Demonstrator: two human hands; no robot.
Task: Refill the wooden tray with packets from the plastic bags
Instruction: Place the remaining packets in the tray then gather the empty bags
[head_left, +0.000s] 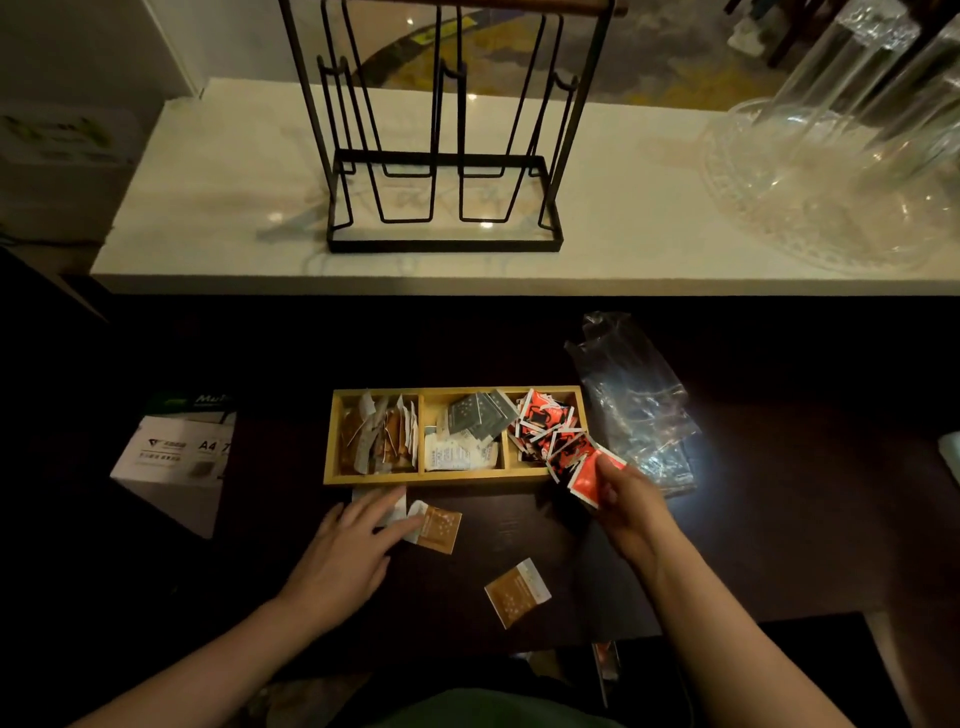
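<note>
The wooden tray (422, 479) lies on the dark table with three compartments: brown and white packets on the left, grey and white ones in the middle, red ones heaped on the right. My right hand (631, 512) holds several red packets (589, 475) at the tray's front right corner. My left hand (345, 551) rests flat on the table in front of the tray, fingers spread, touching a pale packet (397, 512) and a brown packet (436, 529). A second brown packet (517, 591) lies loose nearer me. Crumpled clear plastic bags (631, 395) sit just right of the tray.
A white A4 paper box (174, 457) stands left of the tray. Behind, a white marble counter (208, 208) carries a black wire rack (444, 156) and clear glassware (841, 171) at the right. The table's front edge is near my body.
</note>
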